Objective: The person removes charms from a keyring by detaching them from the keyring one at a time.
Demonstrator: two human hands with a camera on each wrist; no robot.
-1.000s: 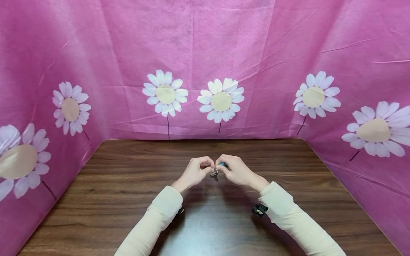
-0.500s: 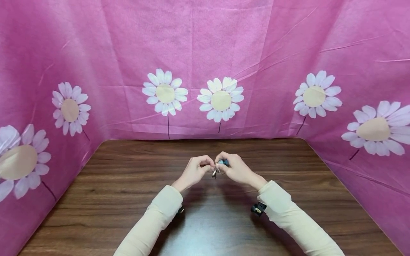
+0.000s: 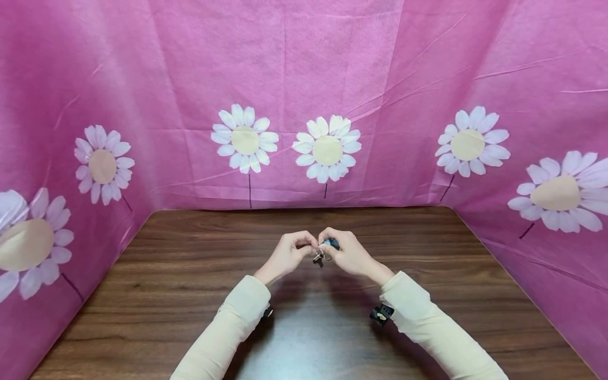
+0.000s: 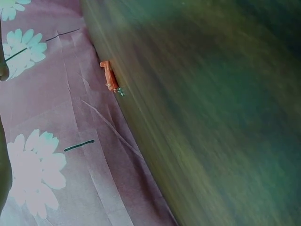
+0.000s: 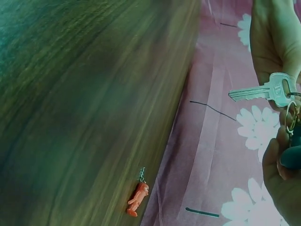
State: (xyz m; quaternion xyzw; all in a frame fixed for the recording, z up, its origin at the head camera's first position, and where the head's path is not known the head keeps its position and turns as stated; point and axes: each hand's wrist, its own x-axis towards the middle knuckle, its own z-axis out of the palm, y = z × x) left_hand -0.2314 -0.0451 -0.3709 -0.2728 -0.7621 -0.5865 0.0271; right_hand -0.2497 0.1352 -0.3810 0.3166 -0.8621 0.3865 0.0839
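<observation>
Both hands meet at about 6 o'clock from the middle of the head view, raised over the table point(image 3: 190, 264). Left hand point(image 3: 287, 252) has thumb and fingertips pinched narrowly on a key bunch point(image 3: 319, 259), which dangles just below the fingertips. Right hand point(image 3: 350, 252) curls around a dark blue fob point(image 3: 332, 243), at about 1 o'clock from the bunch. No orange figure shows here; the hands may hide it.

Left wrist view shows only slivers of hand along the 9 o'clock edge, so no grip can be read from it. An orange figure point(image 4: 108, 75) with a short chain point(image 4: 120, 92) lies between 10 and 11 o'clock, beside the table's edge line and held by neither hand.

Right wrist view has the bunch at 3 o'clock: a silver key point(image 5: 281, 89), its blade toward 9 o'clock, and a gold ring point(image 5: 288, 118) just beside the fob. The orange figure lies near 6 o'clock, well apart.

Judging by this, the handwork is partway: key, ring and fob are gathered between the fingers, but nothing has been set down, and the figure is unattached. Whether the ring is spread open cannot be told.
</observation>
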